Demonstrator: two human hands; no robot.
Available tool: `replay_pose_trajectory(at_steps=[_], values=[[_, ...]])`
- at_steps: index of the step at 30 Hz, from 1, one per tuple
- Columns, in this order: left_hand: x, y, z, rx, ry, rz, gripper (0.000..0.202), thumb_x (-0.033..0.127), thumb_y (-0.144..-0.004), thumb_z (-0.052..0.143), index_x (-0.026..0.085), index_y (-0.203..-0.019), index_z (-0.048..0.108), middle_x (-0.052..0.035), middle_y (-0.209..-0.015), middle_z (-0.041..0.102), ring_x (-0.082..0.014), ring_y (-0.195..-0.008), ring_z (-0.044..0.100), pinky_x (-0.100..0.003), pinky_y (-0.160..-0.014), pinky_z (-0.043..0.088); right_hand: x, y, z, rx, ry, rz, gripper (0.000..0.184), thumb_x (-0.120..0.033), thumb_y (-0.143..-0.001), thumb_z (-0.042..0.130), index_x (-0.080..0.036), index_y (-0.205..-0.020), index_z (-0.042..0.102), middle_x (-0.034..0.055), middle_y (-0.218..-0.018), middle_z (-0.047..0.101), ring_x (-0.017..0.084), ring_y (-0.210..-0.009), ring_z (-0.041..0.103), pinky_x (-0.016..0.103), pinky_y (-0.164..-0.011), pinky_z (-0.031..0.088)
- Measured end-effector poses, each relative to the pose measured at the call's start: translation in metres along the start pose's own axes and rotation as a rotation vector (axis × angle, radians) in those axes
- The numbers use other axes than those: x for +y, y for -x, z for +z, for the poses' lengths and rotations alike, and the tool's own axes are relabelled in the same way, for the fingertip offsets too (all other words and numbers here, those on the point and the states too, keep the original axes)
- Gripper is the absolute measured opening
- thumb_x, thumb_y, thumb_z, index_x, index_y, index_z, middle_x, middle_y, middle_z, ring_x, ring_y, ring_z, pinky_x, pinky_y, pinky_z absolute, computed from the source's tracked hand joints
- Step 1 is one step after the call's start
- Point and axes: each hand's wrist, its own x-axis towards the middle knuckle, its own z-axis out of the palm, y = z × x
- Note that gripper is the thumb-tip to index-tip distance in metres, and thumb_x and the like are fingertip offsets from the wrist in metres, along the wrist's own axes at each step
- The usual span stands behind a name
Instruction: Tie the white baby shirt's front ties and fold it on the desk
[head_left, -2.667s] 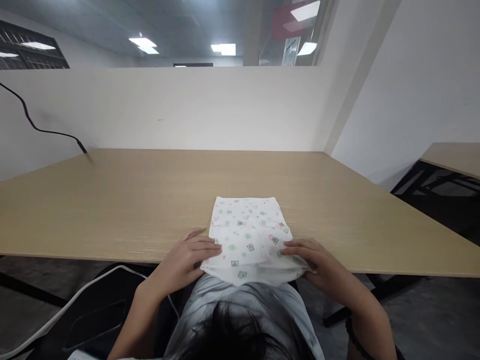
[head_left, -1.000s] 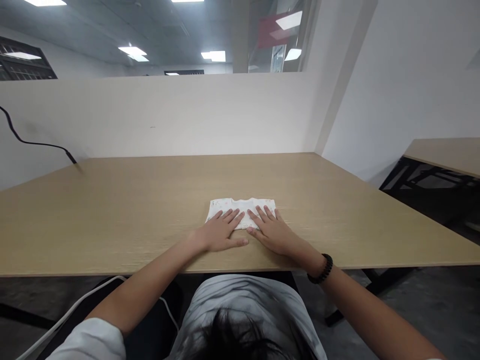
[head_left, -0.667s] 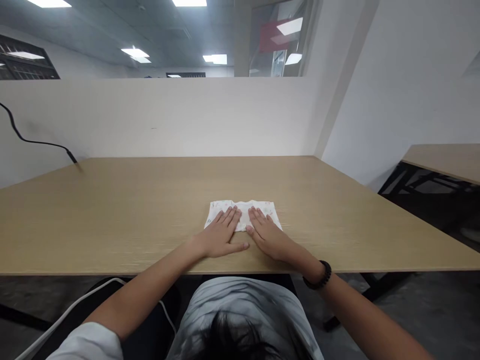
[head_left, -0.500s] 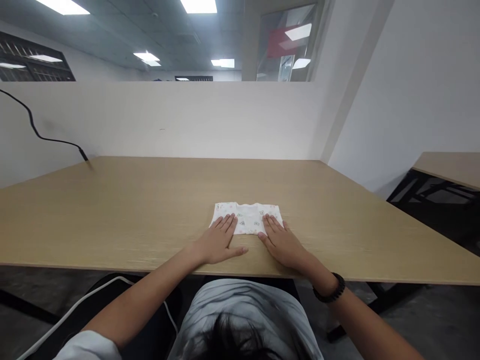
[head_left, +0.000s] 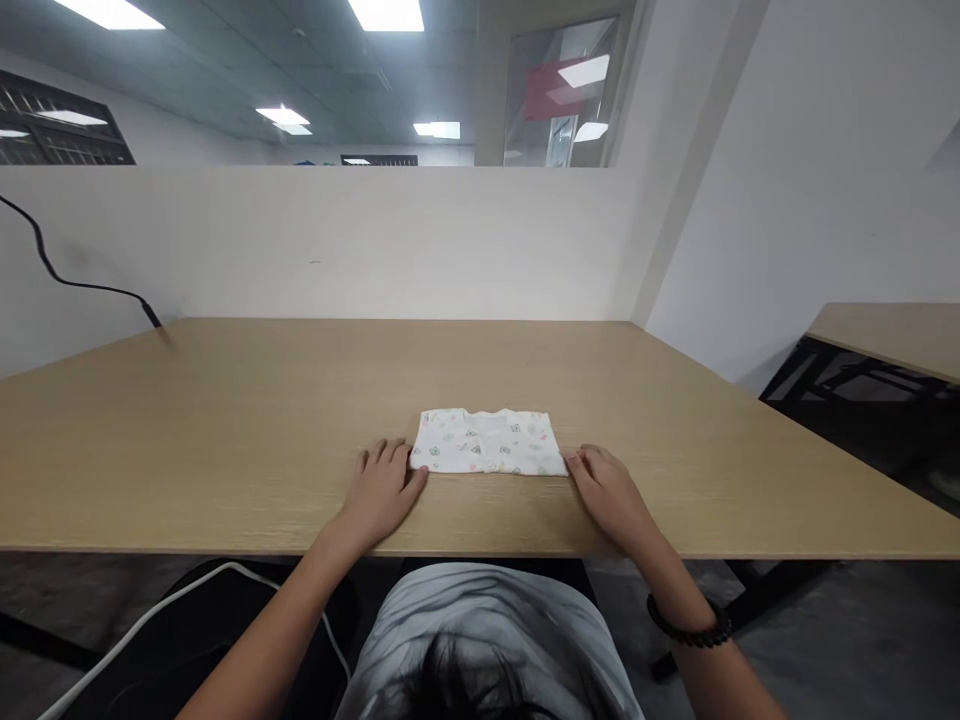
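Observation:
A folded white baby shirt (head_left: 487,445) with small printed figures lies flat on the table, its neckline on the far side. My left hand (head_left: 381,490) rests at the near left corner, thumb against the cloth and the other fingers spread on the tabletop beside it. At the near right corner, my right hand (head_left: 611,495) has its thumb and forefinger pressed together on the edge of the cloth. Its other fingers are partly hidden.
The wooden table (head_left: 262,420) runs back to a low white partition (head_left: 390,240). A black cable (head_left: 90,287) hangs down to the table's far left. A dark beaded bracelet (head_left: 694,635) circles my right wrist. Another table (head_left: 892,330) stands at right.
Both hands have moved outward from the top of the shirt to its near left and right corners. The shirt's printed front is now uncovered.

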Motion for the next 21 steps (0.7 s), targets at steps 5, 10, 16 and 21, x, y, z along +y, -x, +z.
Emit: replay_pose_trajectory(at_steps=[5,10,16,21], values=[[0.005,0.0,0.005,0.111,0.116,0.017,0.025,0.027,-0.094,0.038,0.015,-0.102,0.058,-0.0171,-0.108,0.066,-0.0305,-0.103,0.06,-0.048,-0.093,0.046,-0.013,0.002,0.007,0.103,-0.102,0.038,0.025,-0.039,-0.088,0.043,-0.021,-0.081,0.058,0.0137,-0.091,0.07,0.029,-0.093,0.063,0.044,-0.089,0.046],[0.002,-0.001,0.009,0.155,0.218,0.019,0.024,0.03,-0.094,0.039,0.016,-0.099,0.058,-0.0148,-0.1,0.065,-0.0302,-0.098,0.06,-0.047,-0.089,0.049,-0.021,0.002,0.015,0.136,-0.344,0.109,0.025,-0.042,-0.08,0.05,-0.021,-0.093,0.057,0.0109,-0.095,0.071,0.027,-0.091,0.066,0.042,-0.086,0.05],[0.003,0.0,0.007,0.222,0.336,0.051,0.025,0.029,-0.095,0.04,0.016,-0.113,0.051,-0.0158,-0.112,0.065,-0.0296,-0.108,0.06,-0.046,-0.093,0.049,-0.015,0.006,0.014,0.117,-0.392,0.146,0.037,-0.035,-0.076,0.055,-0.02,-0.11,0.052,0.0095,-0.091,0.071,0.027,-0.089,0.068,0.042,-0.083,0.051],[0.005,0.001,0.004,0.201,0.373,0.048,0.019,0.027,-0.095,0.039,0.019,-0.108,0.05,-0.0126,-0.105,0.066,-0.0278,-0.097,0.064,-0.044,-0.085,0.051,-0.011,0.006,0.012,0.132,-0.367,0.173,0.037,-0.033,-0.079,0.052,-0.02,-0.113,0.05,0.0072,-0.083,0.071,0.027,-0.083,0.068,0.042,-0.079,0.051]])
